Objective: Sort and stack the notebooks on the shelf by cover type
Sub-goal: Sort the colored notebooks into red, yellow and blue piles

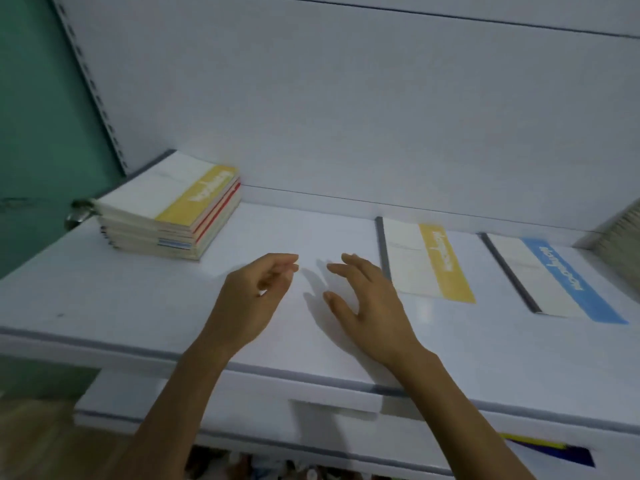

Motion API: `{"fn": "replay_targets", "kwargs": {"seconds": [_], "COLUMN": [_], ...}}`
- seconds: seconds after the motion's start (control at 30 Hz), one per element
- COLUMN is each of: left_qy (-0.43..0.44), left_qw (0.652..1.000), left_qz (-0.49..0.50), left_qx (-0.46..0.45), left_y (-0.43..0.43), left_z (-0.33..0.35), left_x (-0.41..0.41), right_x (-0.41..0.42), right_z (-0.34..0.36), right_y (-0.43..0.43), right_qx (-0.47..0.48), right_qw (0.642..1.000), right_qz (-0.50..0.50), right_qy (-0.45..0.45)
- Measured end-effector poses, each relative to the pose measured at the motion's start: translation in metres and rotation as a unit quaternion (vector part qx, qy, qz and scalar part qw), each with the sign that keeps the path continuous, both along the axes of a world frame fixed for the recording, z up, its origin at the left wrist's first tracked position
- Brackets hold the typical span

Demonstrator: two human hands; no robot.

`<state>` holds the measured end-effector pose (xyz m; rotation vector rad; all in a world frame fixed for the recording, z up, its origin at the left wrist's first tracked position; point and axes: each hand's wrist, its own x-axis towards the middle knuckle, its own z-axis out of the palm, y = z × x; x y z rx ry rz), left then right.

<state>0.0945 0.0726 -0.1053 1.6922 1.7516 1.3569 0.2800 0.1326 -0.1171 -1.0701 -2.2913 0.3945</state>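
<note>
From the head camera we look down on a white shelf (138,306) with a pale back panel. Our left hand (256,299) hangs over the middle of the shelf with its fingers loosely curled toward the thumb, and it holds nothing. Just beside it, our right hand (367,306) is spread and relaxed, fingers apart and pointing toward the back panel, also holding nothing. We cannot tell whether its palm rests on the shelf or hovers just above it. A stack of notebooks (166,209) sits at the back left corner, well apart from both hands. Its top cover is white with a yellow band, and red and blue edges show lower in the pile. To the right, a single yellow-band notebook (426,261) lies flat with its grey spine next to our right knuckles; whether they touch is unclear. Further right lies a blue-band notebook (554,278), flat and apart from the yellow one. A ribbed grey object (623,233) at the right edge is too blurred to name.
</note>
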Motion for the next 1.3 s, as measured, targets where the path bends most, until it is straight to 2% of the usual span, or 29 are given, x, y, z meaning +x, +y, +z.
{"fn": "replay_targets", "kwargs": {"seconds": [0.17,0.3,0.4,0.5,0.67,0.77,0.83,0.87,0.97,1.03,1.1,1.17,1.23,1.3], "left_qy": [-0.023,-0.072,-0.121,-0.196,-0.364,-0.338,-0.304,-0.305,-0.353,-0.374,-0.380,-0.382,-0.393,-0.402], "left_qw": [0.994,0.991,0.987,0.977,0.929,0.937,0.951,0.952,0.935,0.927,0.924,0.923,0.918,0.914], "left_qz": [0.110,0.114,0.105,0.087,0.034,-0.036,-0.004,0.012,0.008,0.012,0.018,0.024,0.027,0.032], "left_qx": [-0.014,-0.015,-0.017,-0.016,-0.062,-0.076,-0.052,-0.035,0.009,0.027,0.036,0.036,0.042,0.049], "left_y": [-0.047,-0.066,-0.072,-0.075,-0.064,-0.054,-0.050,-0.049,-0.050,-0.051,-0.051,-0.050,-0.050,-0.050], "left_z": [0.004,0.007,0.005,0.001,0.010,0.009,0.001,-0.006,-0.016,-0.019,-0.020,-0.021,-0.022,-0.022], "left_x": [-0.095,-0.146,-0.177,-0.206,-0.236,-0.233,-0.231,-0.231,-0.233,-0.235,-0.237,-0.238,-0.240,-0.241], "right_x": [-0.120,-0.216,-0.270,-0.286,-0.251,-0.242,-0.241,-0.242,-0.246,-0.252,-0.261,-0.271,-0.276,-0.274], "right_z": [0.025,0.048,0.060,0.053,0.028,0.023,0.022,0.022,0.028,0.039,0.049,0.052,0.047,0.041], "right_y": [-0.009,-0.002,0.017,0.019,-0.022,-0.038,-0.040,-0.040,-0.026,-0.006,0.016,0.028,0.029,0.025], "right_qx": [0.031,0.083,0.066,0.050,0.132,0.128,0.116,0.109,0.021,-0.094,-0.217,-0.318,-0.382,-0.417], "right_qw": [0.997,0.988,0.989,0.978,0.975,0.975,0.979,0.981,0.960,0.931,0.907,0.891,0.877,0.855], "right_qz": [0.077,0.121,0.083,0.067,0.152,0.169,0.168,0.155,0.013,-0.083,-0.127,-0.131,-0.118,-0.111], "right_qy": [-0.010,-0.039,-0.103,-0.193,-0.091,-0.068,-0.016,0.046,0.279,0.344,0.337,0.297,0.265,0.288]}}
